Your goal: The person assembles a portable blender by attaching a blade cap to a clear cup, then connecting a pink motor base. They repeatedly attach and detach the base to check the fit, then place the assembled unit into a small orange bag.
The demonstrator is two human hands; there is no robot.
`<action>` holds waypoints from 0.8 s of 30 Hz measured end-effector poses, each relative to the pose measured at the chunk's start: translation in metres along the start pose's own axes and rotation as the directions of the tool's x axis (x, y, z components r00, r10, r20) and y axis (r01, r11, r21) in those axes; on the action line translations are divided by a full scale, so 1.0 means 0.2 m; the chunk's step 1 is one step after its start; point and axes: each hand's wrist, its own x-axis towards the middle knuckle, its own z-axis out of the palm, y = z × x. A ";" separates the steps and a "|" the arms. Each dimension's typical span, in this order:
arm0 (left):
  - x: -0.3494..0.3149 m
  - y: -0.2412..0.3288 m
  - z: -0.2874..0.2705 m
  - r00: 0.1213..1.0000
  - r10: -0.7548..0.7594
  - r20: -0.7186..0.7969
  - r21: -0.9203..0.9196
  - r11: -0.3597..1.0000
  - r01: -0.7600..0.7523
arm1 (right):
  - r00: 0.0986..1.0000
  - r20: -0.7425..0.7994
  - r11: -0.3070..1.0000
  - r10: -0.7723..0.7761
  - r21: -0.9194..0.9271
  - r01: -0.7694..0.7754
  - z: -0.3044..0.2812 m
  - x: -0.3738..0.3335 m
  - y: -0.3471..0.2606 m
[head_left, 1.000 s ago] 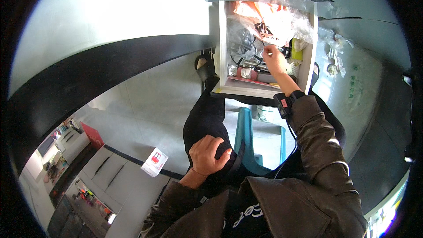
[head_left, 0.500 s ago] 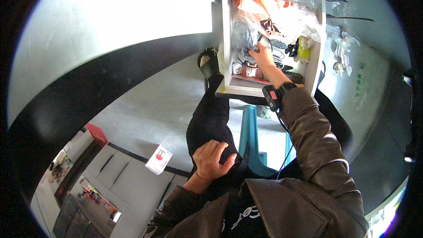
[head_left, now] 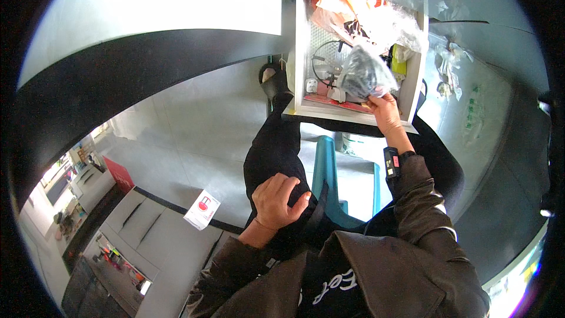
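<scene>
My right hand (head_left: 384, 111) is closed on the lower right corner of a clear plastic bag (head_left: 364, 73) with something dark inside; what it is I cannot make out. The bag hangs over the front part of an open white drawer (head_left: 416, 97). Inside, left of the bag, a thin black cable (head_left: 313, 66) curves in a loop, with a flat red strip (head_left: 335, 103) along the drawer's front. My left hand (head_left: 276, 203) lies on my left thigh, its thumb apart from the slightly bent fingers, holding nothing.
Orange and clear plastic bags (head_left: 347, 9) fill the back of the drawer, with a yellow-green item (head_left: 399, 62) at its right. Below stands a teal stool (head_left: 325, 165). A white box (head_left: 202, 209) with a red print sits at lower left. Crumpled plastic (head_left: 448, 73) lies to the drawer's right.
My right hand has moved right and toward me, bringing the plastic bag from the drawer's left side to its front right. The looped cable is now uncovered. My left hand stays on the thigh.
</scene>
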 end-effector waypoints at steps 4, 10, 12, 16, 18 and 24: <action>0.00 0.00 -0.01 1.000 0.012 -0.008 0.004 1.000 -0.012 | 1.000 0.020 1.000 0.005 -0.021 -0.004 -0.04 0.02 -0.08; 0.01 -0.01 -0.02 1.000 0.000 0.012 0.009 1.000 0.000 | 0.995 0.005 0.979 0.098 -0.182 -0.096 0.08 0.04 0.00; 0.00 -0.01 -0.02 1.000 -0.002 0.008 -0.001 1.000 0.002 | 0.994 0.076 0.971 0.078 -0.233 -0.059 0.16 0.06 0.03; 0.00 -0.03 -0.01 1.000 0.000 0.004 -0.010 1.000 0.000 | 0.991 0.066 0.956 0.117 -0.276 -0.095 0.35 0.17 0.01; 0.00 -0.03 -0.01 1.000 -0.009 0.016 -0.001 1.000 0.009 | 0.981 0.106 0.921 0.160 -0.375 -0.110 0.44 0.26 -0.04; 0.01 -0.02 -0.02 0.999 -0.015 0.045 0.025 1.000 0.014 | 0.952 0.237 0.869 0.195 -0.492 -0.056 0.51 0.49 -0.16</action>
